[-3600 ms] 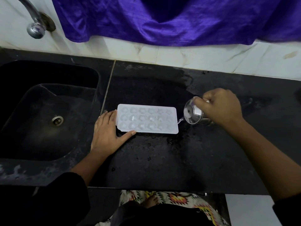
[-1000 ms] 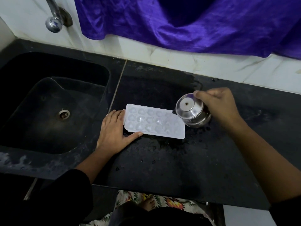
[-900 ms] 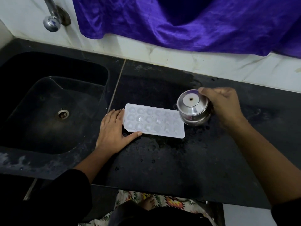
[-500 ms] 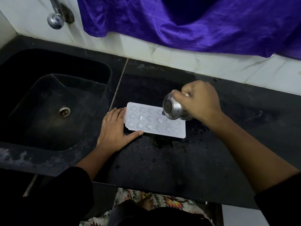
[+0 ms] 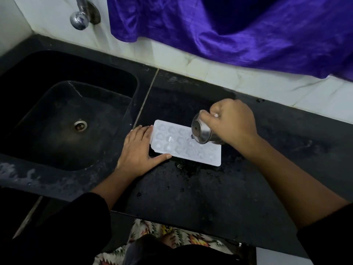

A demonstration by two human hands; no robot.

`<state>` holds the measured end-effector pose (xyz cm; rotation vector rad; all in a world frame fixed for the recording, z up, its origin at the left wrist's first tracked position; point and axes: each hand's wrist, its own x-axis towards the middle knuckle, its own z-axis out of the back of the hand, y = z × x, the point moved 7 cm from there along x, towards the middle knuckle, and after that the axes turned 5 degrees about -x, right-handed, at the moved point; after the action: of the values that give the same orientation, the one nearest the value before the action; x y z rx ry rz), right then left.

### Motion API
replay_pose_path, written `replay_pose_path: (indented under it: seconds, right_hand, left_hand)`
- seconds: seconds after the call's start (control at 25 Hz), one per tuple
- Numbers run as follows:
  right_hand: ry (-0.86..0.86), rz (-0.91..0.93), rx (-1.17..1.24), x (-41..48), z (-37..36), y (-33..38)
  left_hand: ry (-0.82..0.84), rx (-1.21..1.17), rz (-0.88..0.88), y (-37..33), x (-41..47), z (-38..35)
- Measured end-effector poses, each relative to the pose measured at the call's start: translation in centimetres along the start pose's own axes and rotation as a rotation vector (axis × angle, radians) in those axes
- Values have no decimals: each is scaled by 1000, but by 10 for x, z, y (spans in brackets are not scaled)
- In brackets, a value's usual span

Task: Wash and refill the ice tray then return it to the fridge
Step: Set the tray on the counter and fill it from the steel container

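A white ice tray point(image 5: 172, 142) with several rounded cells lies flat on the wet black counter point(image 5: 210, 188), just right of the sink. My left hand point(image 5: 139, 150) rests flat on the counter, fingers against the tray's left end and thumb along its near edge. My right hand point(image 5: 231, 123) grips a small steel cup point(image 5: 201, 131), tipped over the tray's right half with its base facing me. A thin stream of water runs from the cup's lower edge into the cells.
A deep black sink point(image 5: 72, 119) with a round drain point(image 5: 80, 125) fills the left side. A chrome tap point(image 5: 80, 16) sticks out of the white tiled wall above it. Purple cloth point(image 5: 229, 29) hangs over the wall at the back. Water droplets spot the counter near the tray.
My right hand carried the steel cup from beside the tray's right end to over the tray and tipped it further, and water now runs out. My left hand stayed in place.
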<state>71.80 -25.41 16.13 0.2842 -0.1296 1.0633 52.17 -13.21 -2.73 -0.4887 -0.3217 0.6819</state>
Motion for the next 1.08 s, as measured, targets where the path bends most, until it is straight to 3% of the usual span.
replay_pose_path:
  seconds: [0.24,0.4,0.52,0.76,1.08]
  right_hand:
    - [-18,-439,776,-19,-4,-67]
    - [-50,-516,936,-21,-3,-68]
    - [-48,-308,771,-8,5,-44]
    - [12,37,55,8,-1,25]
    - [82,176,-215,11,-13,69]
  left_hand:
    - [2,8,-2,0,0,0]
    - [11,4,5,-1,1,0]
    - [6,7,2,-1,1,0]
    - [9,10,1,0,0,-1]
    - [-12,5,-1,-1,0,0]
